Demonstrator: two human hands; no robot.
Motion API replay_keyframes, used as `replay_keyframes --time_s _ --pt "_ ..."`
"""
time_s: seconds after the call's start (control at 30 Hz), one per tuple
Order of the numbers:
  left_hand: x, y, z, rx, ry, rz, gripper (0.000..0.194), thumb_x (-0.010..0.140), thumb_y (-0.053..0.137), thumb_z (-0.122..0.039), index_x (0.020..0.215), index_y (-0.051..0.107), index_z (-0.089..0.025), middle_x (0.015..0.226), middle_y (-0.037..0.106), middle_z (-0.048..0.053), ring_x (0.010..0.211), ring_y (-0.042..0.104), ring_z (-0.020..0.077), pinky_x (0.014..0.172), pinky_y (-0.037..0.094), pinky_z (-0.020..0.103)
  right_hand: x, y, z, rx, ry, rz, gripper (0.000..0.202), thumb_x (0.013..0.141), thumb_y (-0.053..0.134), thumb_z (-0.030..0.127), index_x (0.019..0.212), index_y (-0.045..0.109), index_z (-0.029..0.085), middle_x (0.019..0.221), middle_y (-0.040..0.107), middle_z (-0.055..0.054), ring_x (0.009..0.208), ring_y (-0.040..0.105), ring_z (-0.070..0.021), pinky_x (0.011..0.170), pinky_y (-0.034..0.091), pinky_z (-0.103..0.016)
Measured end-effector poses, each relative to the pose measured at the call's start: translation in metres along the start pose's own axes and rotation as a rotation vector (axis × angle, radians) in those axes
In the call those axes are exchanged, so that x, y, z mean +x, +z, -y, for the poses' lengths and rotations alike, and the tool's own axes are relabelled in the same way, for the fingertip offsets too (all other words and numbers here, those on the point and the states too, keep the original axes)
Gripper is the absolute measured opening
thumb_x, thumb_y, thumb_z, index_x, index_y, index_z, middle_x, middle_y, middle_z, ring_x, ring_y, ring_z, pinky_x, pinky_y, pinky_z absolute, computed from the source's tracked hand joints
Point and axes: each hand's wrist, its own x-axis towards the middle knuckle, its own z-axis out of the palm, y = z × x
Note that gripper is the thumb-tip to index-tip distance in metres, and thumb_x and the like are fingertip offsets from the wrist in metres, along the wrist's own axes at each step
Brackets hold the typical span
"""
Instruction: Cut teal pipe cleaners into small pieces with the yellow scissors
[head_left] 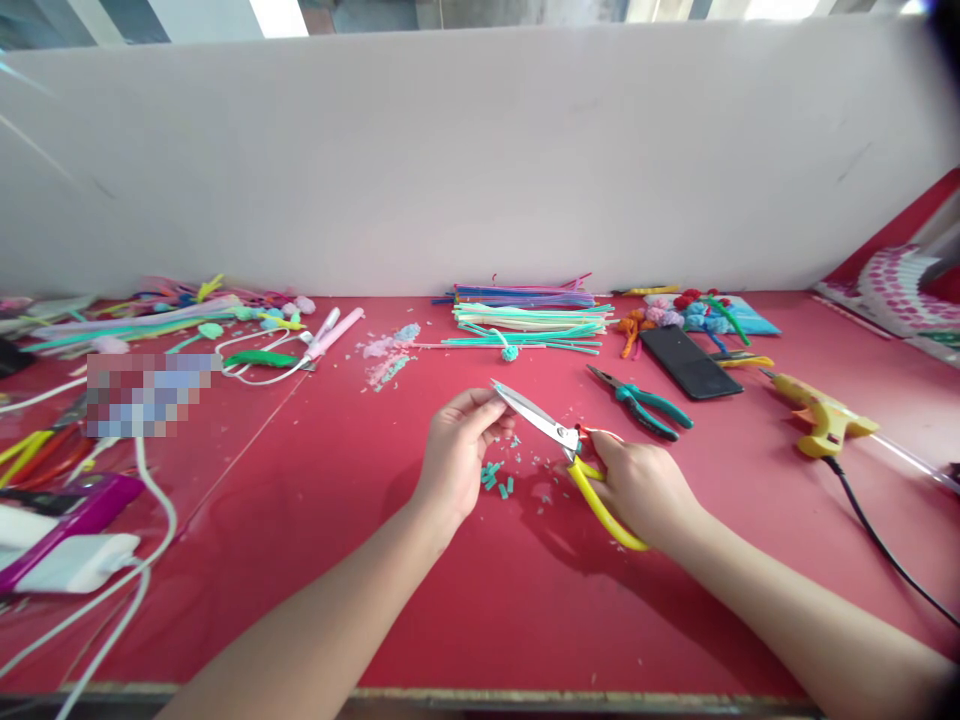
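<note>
- Right hand [641, 490], right of centre: grip closed round the handles of the scissors [536, 415], blades angled up-left to mid-frame.
- Left hand [461, 445], centre: thumb and fingers bunched at the blade tip. Can't tell what, if anything, that grip holds; blade and fingers hide it.
- Main risk, my read: nicked fingertip. Cause: left fingers right at the scissor point, so a squeeze or slip on the right goes straight into them.
- Next: bad cut. Anything pinched there would be tiny, and the fingers block the sightline.
- Teal offcuts [491, 480] lie loose just below the blades, centre, pale flecks [540, 460] to their right. A sleeve or palm sweep could scatter them over the bench [315, 610].
- Teal-handled pliers [645, 405] sit just beyond the right hand with the nose pointing up-left. Swinging the scissors that way could knock them into the phone [690, 362].
- Glue gun [825, 410], right side: can't tell if hot. Wide right elbow could snag its black cord [870, 540] and drag it.
- White cable [161, 510], lower left: similar snag risk for the left forearm.
</note>
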Motion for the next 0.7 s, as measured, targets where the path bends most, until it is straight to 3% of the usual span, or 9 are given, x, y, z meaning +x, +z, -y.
replay_keyframes --time_s 0.43,0.7 --pt "-0.0006 0.0005 -0.0008 0.006 0.018 0.003 0.010 0.066 0.058 -0.020 0.073 0.058 -0.013 0.066 0.058 0.001 0.058 0.052 0.0076 0.059 0.041 0.021 -0.0002 0.0001 0.0003 0.008 0.016 0.007 0.038 0.077 0.031 0.052 0.071 0.048 0.018 0.048 0.050 -0.001 0.039 0.040 -0.0099 0.041 0.015 -0.022" --pt "-0.0022 0.0033 -0.0003 0.017 -0.033 0.035 0.015 0.064 0.060 -0.022 0.074 0.058 -0.012 0.067 0.059 0.003 0.058 0.053 0.0091 0.058 0.042 0.022 0.0017 -0.0005 -0.0007 0.093 0.115 0.008 0.037 0.073 0.035 0.055 0.064 0.045 0.020 0.048 0.047 0.000 0.042 0.041 -0.0103 0.041 0.016 -0.022"
